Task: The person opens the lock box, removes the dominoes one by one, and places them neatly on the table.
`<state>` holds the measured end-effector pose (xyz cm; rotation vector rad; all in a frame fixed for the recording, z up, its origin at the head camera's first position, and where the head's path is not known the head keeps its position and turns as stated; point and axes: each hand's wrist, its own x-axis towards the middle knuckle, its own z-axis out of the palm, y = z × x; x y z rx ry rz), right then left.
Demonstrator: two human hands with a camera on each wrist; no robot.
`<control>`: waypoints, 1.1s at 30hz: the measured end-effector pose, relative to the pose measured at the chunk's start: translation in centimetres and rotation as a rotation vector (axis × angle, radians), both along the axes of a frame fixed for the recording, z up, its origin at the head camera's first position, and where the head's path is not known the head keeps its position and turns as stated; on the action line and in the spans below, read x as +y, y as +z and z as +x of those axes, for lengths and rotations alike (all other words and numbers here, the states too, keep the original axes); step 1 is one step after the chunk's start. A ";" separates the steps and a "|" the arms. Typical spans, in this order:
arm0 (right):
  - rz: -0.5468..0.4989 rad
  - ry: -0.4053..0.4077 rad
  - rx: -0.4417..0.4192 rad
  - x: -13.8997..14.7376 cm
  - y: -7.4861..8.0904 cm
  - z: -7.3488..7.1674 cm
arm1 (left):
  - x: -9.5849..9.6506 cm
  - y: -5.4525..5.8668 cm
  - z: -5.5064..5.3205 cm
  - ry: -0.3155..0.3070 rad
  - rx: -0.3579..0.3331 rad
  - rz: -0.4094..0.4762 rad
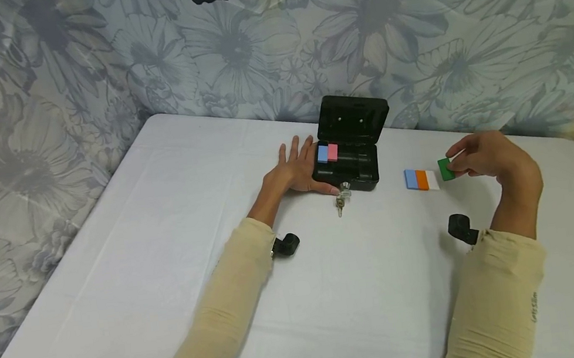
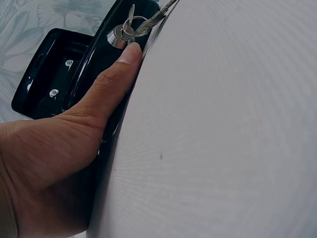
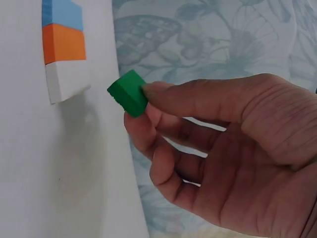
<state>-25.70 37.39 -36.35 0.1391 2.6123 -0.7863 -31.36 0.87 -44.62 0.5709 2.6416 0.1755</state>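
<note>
While right hand [image 1: 492, 155] pinches green block [image 3: 130, 94], left hand [image 1: 298, 172] splayed, touching black box [image 1: 364, 184]

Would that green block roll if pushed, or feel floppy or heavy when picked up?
The green block probably wouldn't roll, since its faces look flat. It seems stiff: no bend shows where the right hand pinches it. Small beside that hand, it is likely light.
</note>
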 end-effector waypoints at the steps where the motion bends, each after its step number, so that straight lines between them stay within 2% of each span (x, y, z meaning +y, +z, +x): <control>1: 0.003 0.000 -0.007 0.2 -0.2 0.0 | 0.0 0.0 0.0 -0.001 -0.001 0.000; 9: -0.008 -0.021 -0.047 0.4 -1.1 -0.3 | -0.1 0.2 0.1 -0.009 0.007 0.017; 13: 0.029 -0.015 -0.084 0.4 -1.5 -0.3 | -0.1 0.2 0.1 -0.003 0.005 0.005; 20: 0.065 -0.001 -0.082 0.4 -1.7 -0.2 | -0.2 0.2 0.2 -0.008 0.008 0.012; 33: 0.036 -0.048 -0.116 0.2 -2.2 -0.4 | -0.1 -0.1 0.1 -0.013 0.014 0.009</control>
